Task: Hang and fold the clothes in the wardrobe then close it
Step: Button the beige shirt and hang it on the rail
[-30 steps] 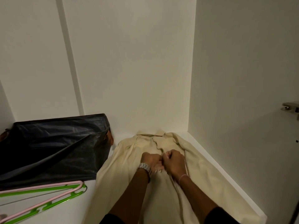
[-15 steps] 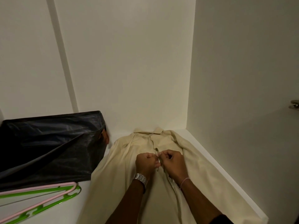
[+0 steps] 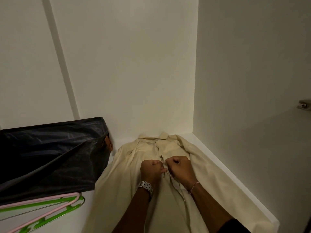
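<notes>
A cream collared shirt [image 3: 127, 175] lies spread flat on the white wardrobe shelf [image 3: 223, 167], collar toward the back wall. My left hand [image 3: 151, 170], with a metal watch on its wrist, pinches the shirt's front placket from the left. My right hand [image 3: 180, 169], with a thin bracelet, pinches the same placket from the right. The two hands almost touch at the middle of the shirt's chest. What lies between the fingertips is hidden.
A black bag [image 3: 50, 153] with a tan handle leans against the back wall at the left. Pink and green plastic hangers [image 3: 42, 209] lie on the shelf in front of it. A metal hinge [image 3: 304, 105] sits on the right side wall.
Both hands have stayed on the shirt's placket, shifting slightly up toward the collar. The shirt, bag and hangers have not moved.
</notes>
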